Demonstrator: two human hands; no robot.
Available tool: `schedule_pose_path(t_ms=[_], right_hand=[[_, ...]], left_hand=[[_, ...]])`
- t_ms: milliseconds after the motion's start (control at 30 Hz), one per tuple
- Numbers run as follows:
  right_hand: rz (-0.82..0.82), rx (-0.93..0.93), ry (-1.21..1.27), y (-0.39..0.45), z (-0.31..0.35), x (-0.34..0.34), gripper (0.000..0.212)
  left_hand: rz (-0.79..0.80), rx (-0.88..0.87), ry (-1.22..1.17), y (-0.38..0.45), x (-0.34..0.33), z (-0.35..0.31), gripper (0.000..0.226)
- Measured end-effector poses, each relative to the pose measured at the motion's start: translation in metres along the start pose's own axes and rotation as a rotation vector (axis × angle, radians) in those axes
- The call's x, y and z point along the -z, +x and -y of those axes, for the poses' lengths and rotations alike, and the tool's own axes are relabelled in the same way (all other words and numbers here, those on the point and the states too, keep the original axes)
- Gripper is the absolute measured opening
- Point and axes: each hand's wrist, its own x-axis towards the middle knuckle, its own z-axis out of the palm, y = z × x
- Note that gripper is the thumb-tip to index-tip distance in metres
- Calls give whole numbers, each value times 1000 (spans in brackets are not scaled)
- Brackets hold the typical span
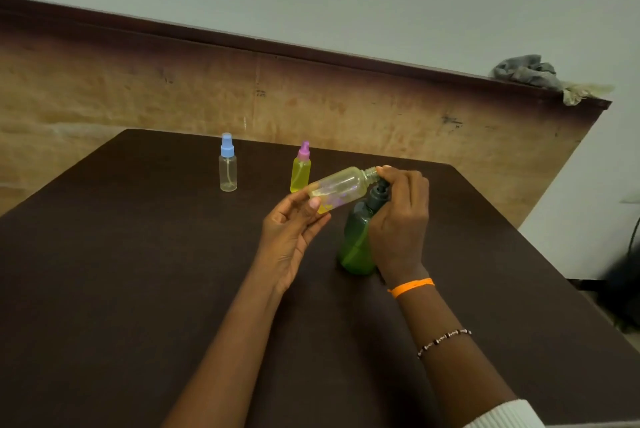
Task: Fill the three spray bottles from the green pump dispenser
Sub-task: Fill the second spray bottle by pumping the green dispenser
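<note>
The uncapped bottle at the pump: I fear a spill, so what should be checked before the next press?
1. Cap off the held bottle: ok, bare threads show.
2. Its neck at the pump nozzle: cannot tell, fingers hide it.
3. Left hand grips the bottle's base: ok.
4. Right hand on the pump head: ok.
5. Green pump dispenser upright on the table: ok.
6. Blue-capped bottle filled: not ok, looks empty.

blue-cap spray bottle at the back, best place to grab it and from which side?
Take the blue-cap bottle around its clear cylindrical body, below the cap, coming in from the near side. It stands upright with bare table around it, apart from the pink-cap bottle. The body is the widest part; the cap is narrow and stepped.
</note>
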Motion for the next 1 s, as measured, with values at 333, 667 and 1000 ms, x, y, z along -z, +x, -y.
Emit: schedule_pose_path(t_ms=[333,667,1000], right_hand=[[11,-64,53,15,7,10,38],[101,37,-63,17,1,14,30],[18,-27,-29,-3,5,5,36]], left_hand=[[-6,16,-4,-9,-3,-1,20],[5,10,49,-11,-2,-2,28],[38,-47,99,-9,-1,-1,35]])
